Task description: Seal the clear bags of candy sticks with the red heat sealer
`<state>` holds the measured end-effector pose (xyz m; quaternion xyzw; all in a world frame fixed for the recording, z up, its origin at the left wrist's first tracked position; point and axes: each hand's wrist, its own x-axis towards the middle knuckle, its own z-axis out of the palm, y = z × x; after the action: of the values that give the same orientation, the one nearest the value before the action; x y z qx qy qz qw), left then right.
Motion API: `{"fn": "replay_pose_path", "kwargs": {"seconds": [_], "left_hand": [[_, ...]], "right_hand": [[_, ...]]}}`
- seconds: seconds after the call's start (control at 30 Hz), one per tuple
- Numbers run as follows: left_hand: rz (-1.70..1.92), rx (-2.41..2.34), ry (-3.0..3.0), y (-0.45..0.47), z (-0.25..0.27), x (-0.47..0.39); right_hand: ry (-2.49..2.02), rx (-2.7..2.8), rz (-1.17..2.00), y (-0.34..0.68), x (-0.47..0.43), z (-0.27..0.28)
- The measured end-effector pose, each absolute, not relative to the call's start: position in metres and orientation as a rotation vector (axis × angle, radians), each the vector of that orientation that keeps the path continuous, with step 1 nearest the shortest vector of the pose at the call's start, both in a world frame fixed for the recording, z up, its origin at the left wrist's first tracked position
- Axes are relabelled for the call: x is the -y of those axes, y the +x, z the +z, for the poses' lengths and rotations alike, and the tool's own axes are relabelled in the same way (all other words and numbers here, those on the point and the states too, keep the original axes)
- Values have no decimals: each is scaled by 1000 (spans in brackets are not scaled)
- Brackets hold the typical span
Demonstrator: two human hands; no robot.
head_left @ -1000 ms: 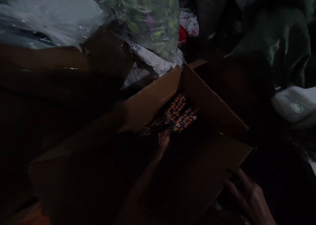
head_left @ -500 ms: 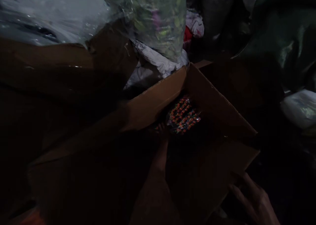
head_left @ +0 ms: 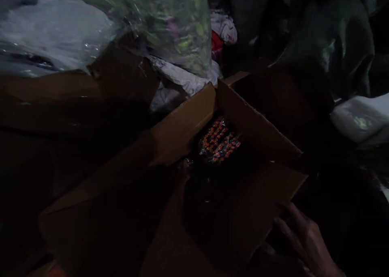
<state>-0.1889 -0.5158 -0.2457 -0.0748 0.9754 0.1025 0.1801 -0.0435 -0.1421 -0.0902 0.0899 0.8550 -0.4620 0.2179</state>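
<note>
An opened cardboard box [head_left: 188, 135] with raised flaps lies in front of me. Deep in its far corner sits a shiny clear-wrapped bundle [head_left: 220, 141] with rows of small orange-red shapes on a dark ground. My left hand [head_left: 184, 167] reaches down into the box, just left of that bundle and apart from it. Shadow hides its fingers, and a small glossy bit [head_left: 188, 163] shows beside them. At the lower right, my right hand [head_left: 305, 232] grips the edge of the near right flap [head_left: 282, 184] between thumb and fingers.
Another carton [head_left: 51, 88] stands at the left with clear plastic bags [head_left: 60, 34] on it. A big clear bag of green and yellow contents [head_left: 182, 30] rises behind the box. Dark green sacking [head_left: 331, 46] and a whitish bag [head_left: 361, 119] lie at the right. The light is very dim.
My left hand has shifted left and a little away from the wrapped bundle, deeper into shadow. My right hand stays at the flap. The whole view has swung slightly.
</note>
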Motion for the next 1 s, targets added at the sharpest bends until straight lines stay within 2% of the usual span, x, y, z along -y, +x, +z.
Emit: {"fn": "replay_pose_path", "kwargs": {"seconds": [0.17, 0.3, 0.37, 0.47, 0.57, 0.67, 0.77, 0.83, 0.87, 0.93, 1.0], "left_hand": [[358, -2806, -589, -199, -260, 485], [565, -2961, -810, -196, -252, 452], [588, -3121, -536, -195, -242, 434], [487, -3131, 211, -202, -221, 401], [639, -3076, 649, -223, -189, 363], [1001, -3262, 734, -251, -137, 325], [1426, -3266, 960, -274, -71, 268], [1521, -3072, 1226, -285, -27, 208], [1485, -2970, 1355, -288, -7, 170], [1152, -2813, 1383, -288, 30, 86], [618, -2874, 1346, -279, 60, 5]], "right_hand": [[127, -2595, -1139, -47, 145, -87], [141, -2738, -1089, -43, 135, -88], [157, -2788, -1071, -37, 127, -92], [189, -2882, -1034, -26, 111, -100], [293, -2879, -954, -12, 80, -102], [598, -2879, -925, 9, 30, -91], [973, -2837, -1104, 30, -30, -65], [1168, -2767, -1259, 29, -73, -42], [1242, -2759, -1302, 21, -94, -28], [1355, -2838, -1232, -5, -135, 2], [1407, -2950, -904, -40, -166, 32]]}}
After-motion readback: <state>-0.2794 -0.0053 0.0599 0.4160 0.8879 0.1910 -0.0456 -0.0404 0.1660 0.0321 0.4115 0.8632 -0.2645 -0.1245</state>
